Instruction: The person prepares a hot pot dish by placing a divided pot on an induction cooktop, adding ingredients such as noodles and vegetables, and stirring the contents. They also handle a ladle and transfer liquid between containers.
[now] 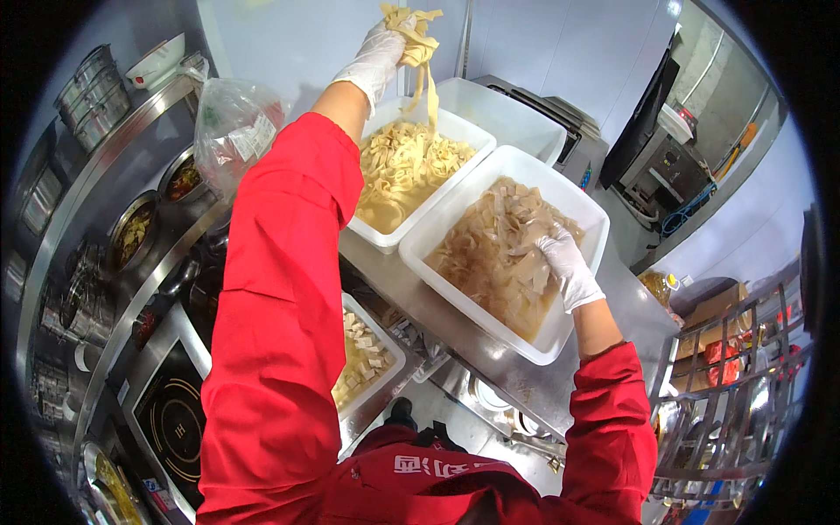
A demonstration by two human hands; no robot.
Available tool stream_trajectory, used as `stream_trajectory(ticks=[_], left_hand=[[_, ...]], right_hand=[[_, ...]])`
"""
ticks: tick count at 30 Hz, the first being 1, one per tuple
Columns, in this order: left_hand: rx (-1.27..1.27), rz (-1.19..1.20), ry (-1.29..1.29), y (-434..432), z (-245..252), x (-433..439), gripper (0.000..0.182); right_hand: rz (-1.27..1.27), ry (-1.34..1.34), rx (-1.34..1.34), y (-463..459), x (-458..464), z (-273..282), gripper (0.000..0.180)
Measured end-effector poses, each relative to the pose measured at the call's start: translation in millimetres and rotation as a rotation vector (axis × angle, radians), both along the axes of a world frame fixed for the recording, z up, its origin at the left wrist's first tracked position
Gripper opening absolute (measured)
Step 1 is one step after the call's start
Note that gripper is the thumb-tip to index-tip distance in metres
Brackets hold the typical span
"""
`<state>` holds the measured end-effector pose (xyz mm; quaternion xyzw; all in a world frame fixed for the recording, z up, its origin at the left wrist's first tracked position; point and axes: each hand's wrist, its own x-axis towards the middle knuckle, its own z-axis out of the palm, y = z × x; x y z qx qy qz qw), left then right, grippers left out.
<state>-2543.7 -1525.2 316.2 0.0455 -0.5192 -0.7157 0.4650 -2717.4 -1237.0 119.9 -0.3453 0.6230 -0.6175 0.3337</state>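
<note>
My left hand (382,60), in a thin white glove, is raised above a white plastic tub (469,134). It grips a bunch of pale yellow tofu-skin strips (420,46), and a few long strips hang down towards the pile of similar strips (410,161) in cloudy liquid below. My gloved right hand (569,264) reaches over the right wall of a second white tub (594,226). Its fingers grip some of the wide, brownish translucent noodles (499,256) there; the fingertips are partly hidden among them.
Both tubs stand on a steel counter (472,335), with another white tub (525,111) behind. Below left, a tub (394,371) holds pale cubes in liquid. An induction cooker (174,420), steel shelves (131,141) and a tied plastic bag (230,131) are on the left. A wire rack (728,387) stands right.
</note>
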Motion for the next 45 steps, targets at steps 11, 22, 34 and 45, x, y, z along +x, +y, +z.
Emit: stream_trajectory(ticks=[11, 22, 34, 45], left_hand=[[-0.065, -0.152, 0.111, 92.2, 35.0, 76.4, 0.013], [0.03, 0.136, 0.382, 382.2, 16.9, 240.0, 0.016], [-0.064, 0.826, 0.329, 638.2, -65.9, 629.4, 0.034], [0.102, 1.37, 0.316, 848.7, -48.9, 954.1, 0.024]], right_hand=[[0.186, -0.11, -0.333, 28.1, -25.5, 69.6, 0.022], [0.715, -0.233, -0.017, 102.6, 205.2, 78.5, 0.029], [1.579, -0.211, 0.013, 167.9, 658.6, 71.2, 0.031], [2.022, -0.21, 0.035, 311.4, 1069.2, 111.3, 0.035]])
